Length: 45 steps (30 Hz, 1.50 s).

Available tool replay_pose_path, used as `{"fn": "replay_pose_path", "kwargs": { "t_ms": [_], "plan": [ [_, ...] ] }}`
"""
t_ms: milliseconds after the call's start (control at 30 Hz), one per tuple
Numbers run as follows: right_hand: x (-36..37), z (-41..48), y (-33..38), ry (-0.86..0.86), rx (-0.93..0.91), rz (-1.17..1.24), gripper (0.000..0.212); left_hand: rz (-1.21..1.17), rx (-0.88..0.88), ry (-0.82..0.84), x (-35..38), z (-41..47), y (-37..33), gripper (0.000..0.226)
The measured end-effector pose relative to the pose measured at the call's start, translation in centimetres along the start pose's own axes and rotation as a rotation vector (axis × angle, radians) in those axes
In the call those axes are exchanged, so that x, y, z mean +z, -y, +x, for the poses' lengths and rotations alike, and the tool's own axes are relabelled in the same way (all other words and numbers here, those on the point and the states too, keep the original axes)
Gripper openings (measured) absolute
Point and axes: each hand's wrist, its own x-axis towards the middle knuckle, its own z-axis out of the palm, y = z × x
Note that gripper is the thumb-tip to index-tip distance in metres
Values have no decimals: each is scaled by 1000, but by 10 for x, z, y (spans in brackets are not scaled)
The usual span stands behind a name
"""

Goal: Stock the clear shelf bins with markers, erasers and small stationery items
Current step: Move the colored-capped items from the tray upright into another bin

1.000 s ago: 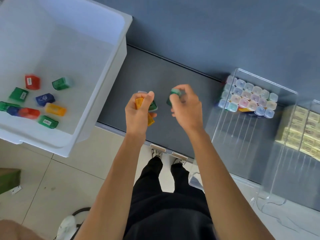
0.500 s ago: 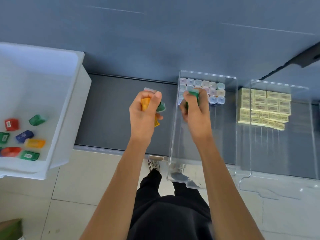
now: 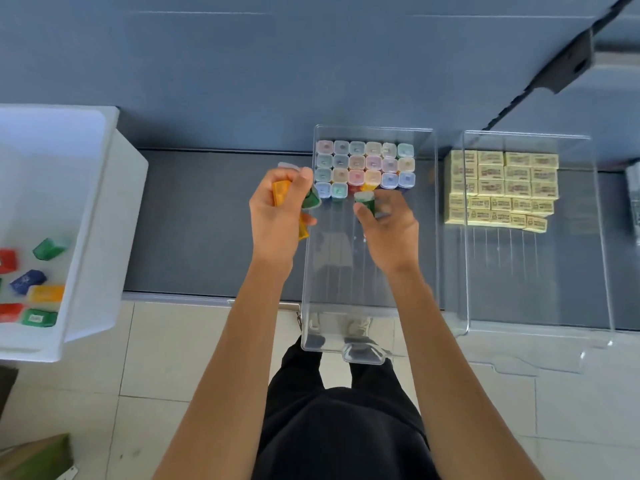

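Note:
My right hand (image 3: pixel 388 226) pinches a small green capped item (image 3: pixel 365 201) inside the clear bin (image 3: pixel 346 327), just in front of the rows of pastel capped items (image 3: pixel 365 168) standing at the bin's back. To the bin's left, my left hand (image 3: pixel 277 216) grips a bunch of small items; an orange one (image 3: pixel 281 192) and a green one (image 3: pixel 310 199) show between the fingers.
A second clear bin (image 3: pixel 540 327) to the right holds stacked yellow erasers (image 3: pixel 502 185). A white tub (image 3: pixel 100 216) at the left contains loose red, green, blue and yellow items (image 3: pixel 45 292). Both bins sit on a dark shelf (image 3: pixel 207 220) above a tiled floor.
The view has swung right, bringing the clear bins to the centre. My right hand has carried the green item into the clear bin, up to the pastel rows. My left hand keeps its bunch.

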Motion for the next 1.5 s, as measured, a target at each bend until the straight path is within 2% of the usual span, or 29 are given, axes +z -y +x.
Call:
{"fn": "replay_pose_path", "kwargs": {
  "t_ms": [100, 200, 333, 667, 933, 1100, 1267, 1367, 1500],
  "plan": [
    [10, 8, -6, -55, -19, -78, 26, 14, 21, 27, 3, 5, 0, 11],
    [19, 16, -3, -17, 29, -56, 25, 30, 6, 26, 4, 9, 1, 11],
    [27, 16, -4, 7, -1, -185, 28, 25, -13, 42, 2, 12, 6, 13],
    [40, 16, -8, -121, 14, -6, 27, 45, -34, 56, -5, 28, 9, 13],
    [30, 5, -9, -73, 43, -26, 11, 22, -24, 97, 1, 23, 3, 9],
    [8, -5, -2, 81, 21, 59, 21, 46, -12, 199, 9, 14, 0, 6],
    [-17, -21, 8, 196, -56, 285, 18, 81, 38, 278, 18, 0, 0, 4],
    [-22, -24, 14, 268, -134, 380, 18, 135, 34, 277, 26, -8, 4, 7],
    [-28, -26, 13, 333, -182, 383, 22, 198, 14, 220, 34, -17, 9, 24]
  ]
}}
